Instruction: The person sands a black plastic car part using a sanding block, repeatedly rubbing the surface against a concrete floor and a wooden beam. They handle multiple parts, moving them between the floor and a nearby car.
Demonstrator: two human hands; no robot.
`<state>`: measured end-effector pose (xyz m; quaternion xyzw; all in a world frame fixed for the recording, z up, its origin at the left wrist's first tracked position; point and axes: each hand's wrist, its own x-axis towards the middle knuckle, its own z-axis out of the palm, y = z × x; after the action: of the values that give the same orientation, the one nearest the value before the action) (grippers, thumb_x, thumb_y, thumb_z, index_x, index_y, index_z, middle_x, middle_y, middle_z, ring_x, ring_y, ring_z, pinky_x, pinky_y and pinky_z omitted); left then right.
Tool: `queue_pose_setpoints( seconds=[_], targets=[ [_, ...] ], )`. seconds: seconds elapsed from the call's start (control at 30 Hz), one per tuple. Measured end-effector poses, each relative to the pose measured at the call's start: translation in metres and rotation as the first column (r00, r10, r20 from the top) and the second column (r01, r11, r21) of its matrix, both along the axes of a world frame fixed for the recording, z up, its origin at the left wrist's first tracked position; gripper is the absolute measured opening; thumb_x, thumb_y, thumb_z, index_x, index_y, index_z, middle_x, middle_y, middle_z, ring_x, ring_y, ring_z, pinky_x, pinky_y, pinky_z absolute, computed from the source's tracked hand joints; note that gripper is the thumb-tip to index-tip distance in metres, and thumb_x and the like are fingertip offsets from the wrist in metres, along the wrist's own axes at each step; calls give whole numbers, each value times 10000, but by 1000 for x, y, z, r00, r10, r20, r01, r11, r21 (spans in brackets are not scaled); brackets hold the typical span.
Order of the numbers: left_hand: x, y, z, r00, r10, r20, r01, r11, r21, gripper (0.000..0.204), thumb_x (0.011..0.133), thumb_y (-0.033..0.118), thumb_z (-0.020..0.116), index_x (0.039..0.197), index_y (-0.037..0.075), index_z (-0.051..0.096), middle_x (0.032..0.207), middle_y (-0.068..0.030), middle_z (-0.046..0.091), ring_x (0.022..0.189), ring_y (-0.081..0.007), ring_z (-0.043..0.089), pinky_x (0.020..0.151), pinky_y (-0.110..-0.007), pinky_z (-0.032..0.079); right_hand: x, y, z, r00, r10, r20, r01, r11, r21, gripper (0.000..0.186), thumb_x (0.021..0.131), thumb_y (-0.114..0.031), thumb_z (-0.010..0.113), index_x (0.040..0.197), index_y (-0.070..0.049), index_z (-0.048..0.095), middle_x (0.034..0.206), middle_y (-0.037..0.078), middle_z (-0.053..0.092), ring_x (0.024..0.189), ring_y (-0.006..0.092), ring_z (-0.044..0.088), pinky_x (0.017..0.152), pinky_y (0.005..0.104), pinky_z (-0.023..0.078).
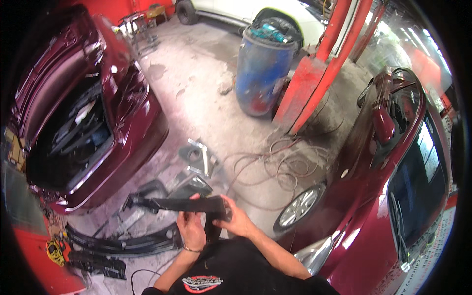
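Observation:
A long dark car trim piece (172, 204) is held up in front of my chest, its narrow end reaching left over the floor. My left hand (191, 230) grips it from below, with a fingertip showing above its top edge. My right hand (237, 217) is closed around its broad right end, thumb toward me. Loose car parts lie on the floor below and beyond it, among them a silver and grey bracket-like part (200, 158). Near my left forearm is a long curved black panel (132, 247).
A maroon car (132, 137) with an opened compartment stands left, another maroon car (364, 211) close on the right. A coiled hose (260, 156) lies across the floor. Farther off are a blue barrel (260, 73), a red lift post (307, 86) and a white vehicle (221, 11).

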<state>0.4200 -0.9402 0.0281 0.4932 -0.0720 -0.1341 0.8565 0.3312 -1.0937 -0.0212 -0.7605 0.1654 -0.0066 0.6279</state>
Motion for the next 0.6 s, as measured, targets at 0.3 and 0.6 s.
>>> queue_pose_setpoints(
  seconds=[0.3,0.6],
  targets=[
    [79,-210,27,968,-238,85,223,963,151,345,1114,195,576,1364,-35,640,1468,-155,627,1302,-212,617,1134,-364,458,73,-209,2,993,-116,34,112,989,99,963,855,-158,899,1626,-121,324,1480,199,601,1308,280,641,1046,403,555],
    [209,-371,21,937,-270,221,218,948,233,354,1146,217,514,1363,-26,652,1354,-99,697,1207,-177,644,1056,-336,485,180,-366,-10,964,-259,59,259,966,7,956,826,-252,909,1600,-89,372,1345,196,680,1151,291,701,961,407,560]
  ],
)
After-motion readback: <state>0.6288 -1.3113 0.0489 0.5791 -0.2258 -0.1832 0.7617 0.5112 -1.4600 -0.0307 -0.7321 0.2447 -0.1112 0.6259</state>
